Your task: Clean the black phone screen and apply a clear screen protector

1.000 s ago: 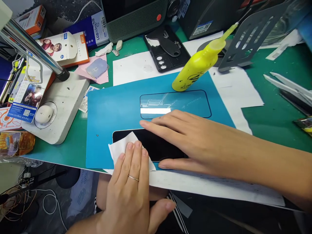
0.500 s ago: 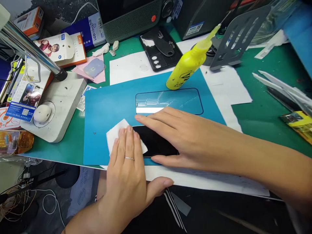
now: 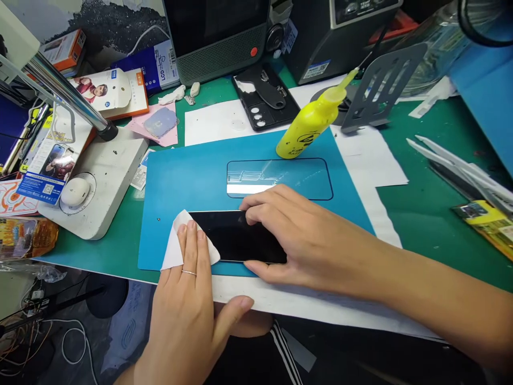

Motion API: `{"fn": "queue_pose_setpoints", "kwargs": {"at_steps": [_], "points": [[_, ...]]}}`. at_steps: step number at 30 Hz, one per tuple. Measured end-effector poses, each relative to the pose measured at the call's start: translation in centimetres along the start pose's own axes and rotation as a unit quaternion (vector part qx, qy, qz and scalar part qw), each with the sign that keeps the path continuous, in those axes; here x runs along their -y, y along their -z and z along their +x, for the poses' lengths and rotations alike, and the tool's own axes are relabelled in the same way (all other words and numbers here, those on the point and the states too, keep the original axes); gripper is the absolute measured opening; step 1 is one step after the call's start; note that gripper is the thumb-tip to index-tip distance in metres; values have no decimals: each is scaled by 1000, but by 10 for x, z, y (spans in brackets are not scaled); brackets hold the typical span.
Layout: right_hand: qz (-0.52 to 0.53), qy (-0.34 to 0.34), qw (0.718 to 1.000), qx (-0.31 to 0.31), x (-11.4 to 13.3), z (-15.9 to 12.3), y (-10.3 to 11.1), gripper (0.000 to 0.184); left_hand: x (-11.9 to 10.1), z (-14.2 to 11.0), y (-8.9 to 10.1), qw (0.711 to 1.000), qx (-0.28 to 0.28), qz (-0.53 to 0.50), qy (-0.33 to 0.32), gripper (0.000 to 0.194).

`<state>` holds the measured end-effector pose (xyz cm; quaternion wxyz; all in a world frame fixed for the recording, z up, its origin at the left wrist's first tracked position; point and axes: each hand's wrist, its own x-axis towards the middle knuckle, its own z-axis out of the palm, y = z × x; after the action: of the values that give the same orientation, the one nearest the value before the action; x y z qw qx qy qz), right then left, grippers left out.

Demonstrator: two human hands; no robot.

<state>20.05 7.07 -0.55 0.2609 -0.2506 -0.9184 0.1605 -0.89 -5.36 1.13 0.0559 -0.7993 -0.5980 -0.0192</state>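
Near the front edge of a smooth blue work mat [image 3: 172, 184], the left hand [image 3: 186, 307] lies flat, fingers extended, pressing a thin white wipe [image 3: 171, 250] over one end of a black-screened smartphone [image 3: 232, 240]. The right hand [image 3: 298, 243] grips the phone by its long edges. Half a second ago its fingers were straighter; the wipe has also slid leftward, baring more glossy glass, which suggests a firmer hold for wiping that end. Beyond lies a clear, dark-rimmed rectangular screen protector [image 3: 288, 172], then a yellow plastic bottle [image 3: 306, 128] with a tapering nozzle.
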Motion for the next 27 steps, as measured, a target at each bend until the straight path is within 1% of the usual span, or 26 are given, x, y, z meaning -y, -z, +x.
{"fn": "queue_pose_setpoints", "kwargs": {"at_steps": [4,7,9,12,15,17,19,23,25,27], "points": [[-8,5,1000,0,-1,0,-1,30,9,12,-6,1000,-10,-6,18,80],[-4,4,1000,2,-3,1,-3,35,8,15,-8,1000,-23,-10,12,81],[1,2,1000,7,-3,1,-3,36,6,8,-6,999,-25,-21,-5,81],[4,-2,1000,9,-4,0,-3,36,4,-12,-2,999,-12,-35,-34,78],[0,-5,1000,11,-3,-1,-3,39,5,-29,2,999,-8,-27,-39,77],[1,-8,1000,12,-3,0,-2,40,6,-31,3,999,-7,-22,-41,77],[7,-10,1000,16,-2,1,-1,40,8,-27,2,999,-4,-25,-43,77],[12,-4,1000,19,-4,3,2,40,13,-11,-2,999,5,-44,-32,75],[28,-12,999,29,-6,3,5,46,15,-5,-4,998,9,-49,-29,75],[78,-44,995,33,-9,3,8,58,15,-1,-6,998,9,-50,-32,76]]}}
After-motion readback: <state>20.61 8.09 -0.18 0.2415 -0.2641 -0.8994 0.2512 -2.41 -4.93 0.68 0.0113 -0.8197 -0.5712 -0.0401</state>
